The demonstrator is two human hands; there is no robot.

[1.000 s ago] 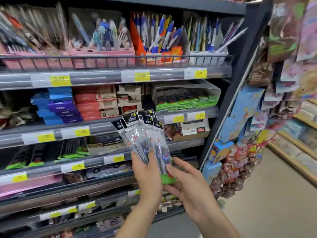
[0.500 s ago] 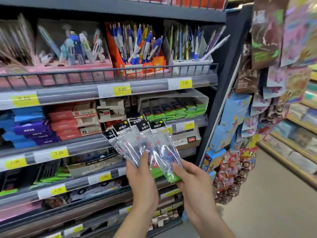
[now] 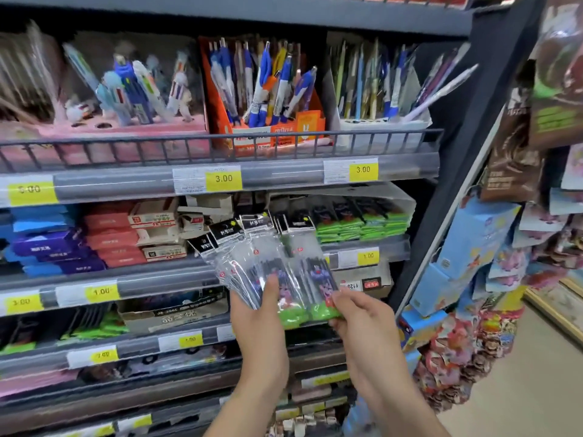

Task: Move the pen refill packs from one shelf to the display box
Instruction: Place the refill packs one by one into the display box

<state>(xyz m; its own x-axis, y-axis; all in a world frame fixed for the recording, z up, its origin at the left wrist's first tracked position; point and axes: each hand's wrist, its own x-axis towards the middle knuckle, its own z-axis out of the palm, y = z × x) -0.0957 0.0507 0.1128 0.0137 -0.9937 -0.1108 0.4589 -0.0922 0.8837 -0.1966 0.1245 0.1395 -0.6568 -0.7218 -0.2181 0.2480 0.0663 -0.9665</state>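
A fan of several clear pen refill packs (image 3: pixel 265 263) with black header cards and green bottoms is held up in front of the shelves. My left hand (image 3: pixel 262 323) grips the fan from below, thumb across the front. My right hand (image 3: pixel 359 316) pinches the lower right corner of the rightmost pack. Behind the fan, on the second shelf at the right, sits a white display box (image 3: pixel 407 203) holding more packs with green bottoms (image 3: pixel 362 225).
The top shelf carries pen holders behind a wire rail (image 3: pixel 220 143). Blue, purple and red boxes (image 3: pixel 79 241) fill the second shelf's left. A black upright (image 3: pixel 467 159) bounds the shelving; hanging packets (image 3: pixel 520 247) crowd the right. An aisle floor (image 3: pixel 536 389) opens at lower right.
The view has moved closer to the shelves and slightly up. The fan of packs has spread wider, and my right hand has shifted to pinch the rightmost pack's lower corner.
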